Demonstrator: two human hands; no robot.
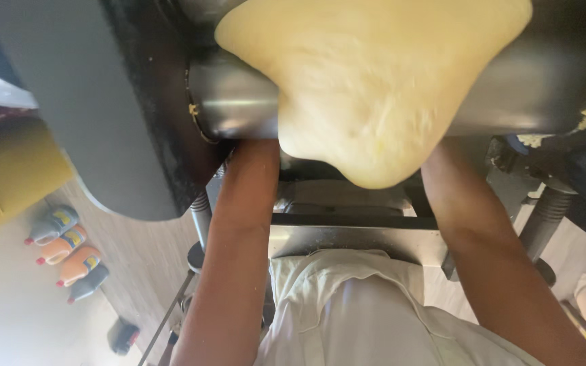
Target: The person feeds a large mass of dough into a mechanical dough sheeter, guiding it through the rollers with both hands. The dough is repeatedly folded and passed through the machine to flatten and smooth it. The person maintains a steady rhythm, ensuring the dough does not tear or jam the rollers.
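Head view: dough sheet draped over steel roller, hiding both hands; fingers' state untellable.

Lying on the floor at left: 4 squeeze bottles in a row, touching side by side, 2 grey, 2 orange, red tips. Near them, a small black object. Higher left, a yellow container.

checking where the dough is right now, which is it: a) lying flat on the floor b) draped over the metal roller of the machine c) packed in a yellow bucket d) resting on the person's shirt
b: the pale yellow dough sheet hangs over the shiny metal roller, with both forearms reaching up underneath it; the hands themselves are hidden behind the dough.
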